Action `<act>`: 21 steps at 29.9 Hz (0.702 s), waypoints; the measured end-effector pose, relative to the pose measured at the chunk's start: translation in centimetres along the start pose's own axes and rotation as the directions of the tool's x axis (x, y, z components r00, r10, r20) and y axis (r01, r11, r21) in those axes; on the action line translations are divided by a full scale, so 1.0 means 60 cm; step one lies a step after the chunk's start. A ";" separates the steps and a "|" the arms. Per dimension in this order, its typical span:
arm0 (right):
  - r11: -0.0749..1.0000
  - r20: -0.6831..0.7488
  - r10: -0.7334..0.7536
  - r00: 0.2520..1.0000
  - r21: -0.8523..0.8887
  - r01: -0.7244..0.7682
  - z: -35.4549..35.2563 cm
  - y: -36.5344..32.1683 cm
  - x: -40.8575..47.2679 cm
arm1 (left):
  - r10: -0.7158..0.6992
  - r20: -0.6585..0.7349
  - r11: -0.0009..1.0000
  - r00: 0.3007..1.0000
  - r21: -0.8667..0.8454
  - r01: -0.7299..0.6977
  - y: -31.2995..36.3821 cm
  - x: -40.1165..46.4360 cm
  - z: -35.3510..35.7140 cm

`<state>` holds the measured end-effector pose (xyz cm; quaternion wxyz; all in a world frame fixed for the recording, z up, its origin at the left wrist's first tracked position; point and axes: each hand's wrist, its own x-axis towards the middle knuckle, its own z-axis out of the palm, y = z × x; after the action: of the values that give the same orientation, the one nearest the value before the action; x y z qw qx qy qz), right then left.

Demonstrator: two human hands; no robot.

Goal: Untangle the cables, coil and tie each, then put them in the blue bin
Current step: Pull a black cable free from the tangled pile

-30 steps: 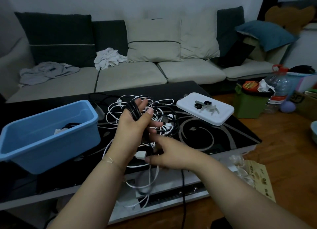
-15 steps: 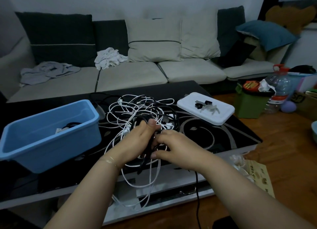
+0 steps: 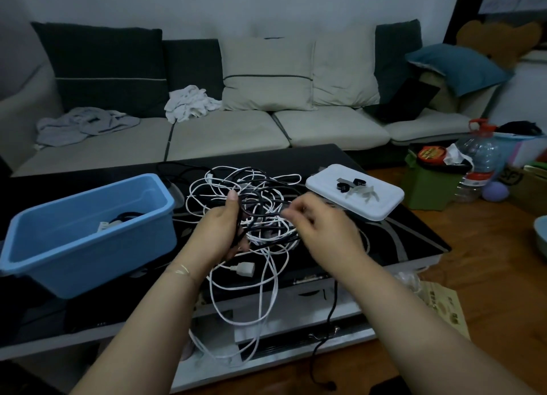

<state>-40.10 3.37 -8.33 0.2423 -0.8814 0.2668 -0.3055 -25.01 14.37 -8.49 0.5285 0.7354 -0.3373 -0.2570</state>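
Half a second back both our hands met low over the tangle; now our left hand (image 3: 220, 232) is raised at centre, fingers curled round a black cable (image 3: 260, 214), while our right hand (image 3: 322, 229), blurred, pinches a strand toward 3 o'clock. We judge the black lead is being teased free, coiling not yet begun. Cable pile (image 3: 251, 205) sits mid-table, its long axis running 6 to 12, white loops hanging over the table edge. Blue bin (image 3: 88, 240) at 9 o'clock.
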 end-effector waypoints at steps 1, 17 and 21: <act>0.999 -0.042 0.050 0.998 0.005 -0.050 -0.006 0.006 0.006 | -0.025 -0.020 1.000 1.000 0.002 0.025 0.000 -0.004 -0.007; 0.899 0.175 0.059 0.983 0.418 -0.129 0.017 0.010 0.002 | -0.038 0.171 0.836 0.985 -0.535 0.125 0.022 -0.019 -0.030; 0.757 0.381 -0.058 0.923 0.619 -0.208 0.045 -0.021 -0.014 | -0.030 0.175 0.849 0.984 -0.514 0.118 0.024 -0.018 -0.015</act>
<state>-38.44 5.57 -9.82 0.5909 -0.7727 0.1284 -0.1931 -25.35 15.43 -6.80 0.6692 0.5535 -0.2675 -0.4174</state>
